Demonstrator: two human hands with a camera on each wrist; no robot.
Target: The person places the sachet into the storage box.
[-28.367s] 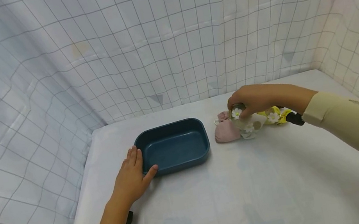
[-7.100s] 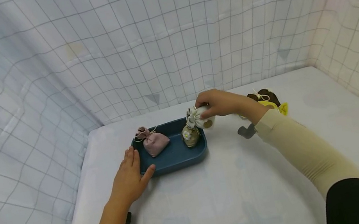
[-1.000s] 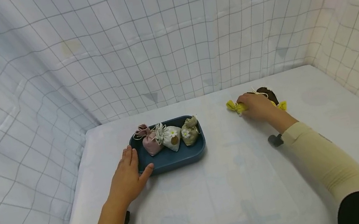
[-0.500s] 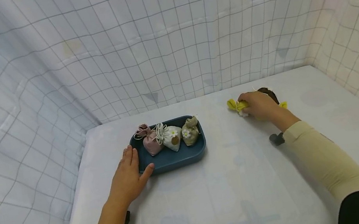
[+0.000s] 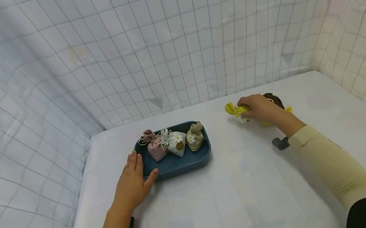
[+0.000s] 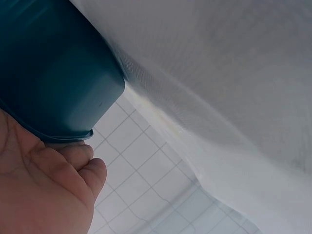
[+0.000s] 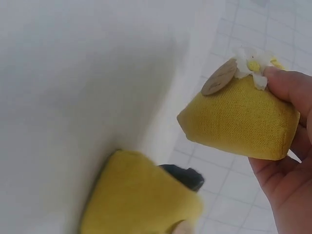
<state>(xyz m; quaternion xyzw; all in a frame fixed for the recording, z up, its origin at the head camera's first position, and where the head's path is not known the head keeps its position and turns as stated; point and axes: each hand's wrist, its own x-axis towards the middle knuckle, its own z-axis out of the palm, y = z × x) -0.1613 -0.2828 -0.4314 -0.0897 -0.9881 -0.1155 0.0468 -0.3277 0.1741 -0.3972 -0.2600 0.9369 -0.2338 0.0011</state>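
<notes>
White tablecloth: right hand fingers pinch woven yellow pouch; left hand flat.

I am working in a staged recording booth, not a home. White grid-printed fabric sheets hang as walls on the left, far and right sides, enclosing my white cloth-covered table.

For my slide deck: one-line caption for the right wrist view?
Right hand holds a yellow daisy-trimmed sachet above another yellow sachet on the table.

three pouches lie in the tray on the table, left of two more pouches.
</notes>
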